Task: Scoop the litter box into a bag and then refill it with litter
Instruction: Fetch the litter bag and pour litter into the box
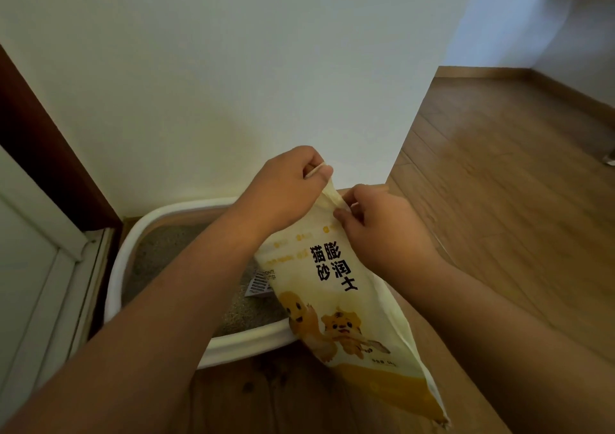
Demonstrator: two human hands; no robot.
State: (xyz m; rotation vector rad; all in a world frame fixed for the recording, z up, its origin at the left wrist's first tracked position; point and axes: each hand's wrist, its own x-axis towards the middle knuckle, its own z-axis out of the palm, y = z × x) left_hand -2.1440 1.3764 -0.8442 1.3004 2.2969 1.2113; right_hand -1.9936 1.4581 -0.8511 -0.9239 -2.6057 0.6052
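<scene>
A yellow-and-white litter bag (346, 307) with cartoon animals and black characters stands tilted against the front right corner of the white litter box (246, 343). My left hand (283, 190) grips the bag's gathered top corner. My right hand (372, 223) pinches the same top edge just beside it. Grey litter (159, 250) fills the box. A grey slotted scoop (258, 283) lies in the litter, partly hidden behind the bag and my left forearm.
The box sits on a wooden floor (499, 200) against a white wall (233, 84). A dark door frame (43, 154) and a white sliding-door track (50, 267) border it on the left. The floor stretches away to the right.
</scene>
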